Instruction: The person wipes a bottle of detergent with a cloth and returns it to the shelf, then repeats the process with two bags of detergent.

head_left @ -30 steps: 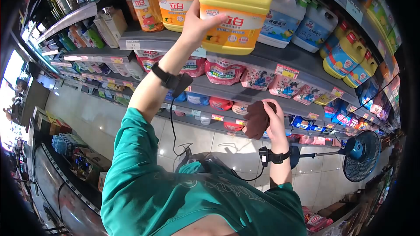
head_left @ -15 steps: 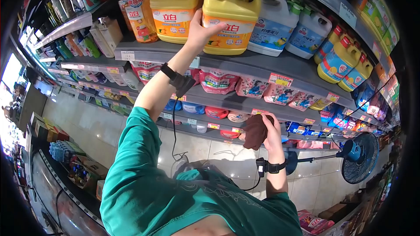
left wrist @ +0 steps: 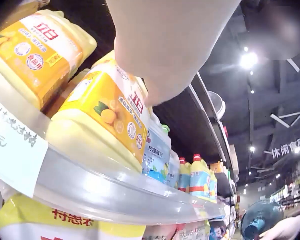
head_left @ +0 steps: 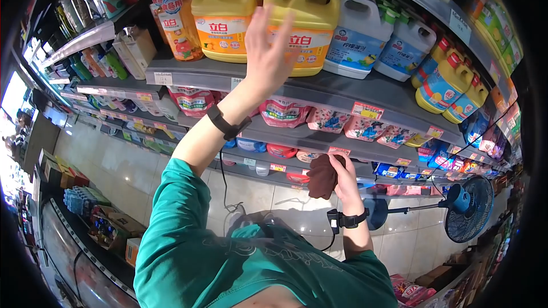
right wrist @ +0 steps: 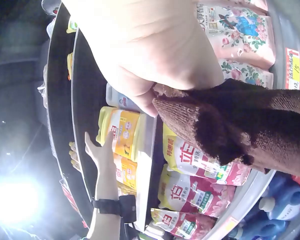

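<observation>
In the head view a yellow jug [head_left: 311,11] with an orange label stands on the upper shelf. My left hand [head_left: 267,60], slightly blurred, is raised in front of its left side, fingers extended and not gripping it. From the right wrist, the left hand [right wrist: 101,152] shows with thumb and fingers spread beside the jug [right wrist: 124,131]. A matching yellow jug [head_left: 224,20] stands just to the left. Lower down, my right hand [head_left: 345,181] holds a bunched dark brown cloth [head_left: 324,178]; the cloth [right wrist: 230,122] hangs in folds from its grip.
White jugs with blue labels [head_left: 353,37] stand right of the yellow ones, and an orange pump bottle [head_left: 177,23] stands left. Pink pouches [head_left: 285,113] fill the shelf below. A standing fan [head_left: 468,208] is at right; a cable [head_left: 224,182] hangs from the left wrist.
The yellow jug, earlier held out at the shelf front by my left hand, moved back onto the shelf. The left hand then let go of it. The right hand keeps the cloth, shifting slightly left.
</observation>
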Demonstrator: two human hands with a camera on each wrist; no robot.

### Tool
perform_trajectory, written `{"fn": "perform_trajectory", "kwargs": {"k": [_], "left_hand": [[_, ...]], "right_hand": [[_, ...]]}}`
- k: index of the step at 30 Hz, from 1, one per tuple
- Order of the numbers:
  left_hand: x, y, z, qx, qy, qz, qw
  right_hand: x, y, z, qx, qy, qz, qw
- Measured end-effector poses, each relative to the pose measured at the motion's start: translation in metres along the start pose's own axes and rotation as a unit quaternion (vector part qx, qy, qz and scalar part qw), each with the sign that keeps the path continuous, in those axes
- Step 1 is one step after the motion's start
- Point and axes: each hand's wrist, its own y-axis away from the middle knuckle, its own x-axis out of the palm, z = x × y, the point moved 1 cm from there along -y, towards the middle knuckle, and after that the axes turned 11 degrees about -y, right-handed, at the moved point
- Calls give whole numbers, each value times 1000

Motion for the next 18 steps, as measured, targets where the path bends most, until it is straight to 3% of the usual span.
{"fn": "perform_trajectory", "kwargs": {"k": [1,5,18], "left_hand": [[-3,-2,-5,64,-40,36,996],[4,-1,-11,67,-86,170,979],[13,-2,9,69,-128,192,971]], "right_hand": [[2,0,0,4,3,0,1000],[9,2,-5,5,-7,-11,1000],[-6,7,-20,14,-16,-14,1000]]}}
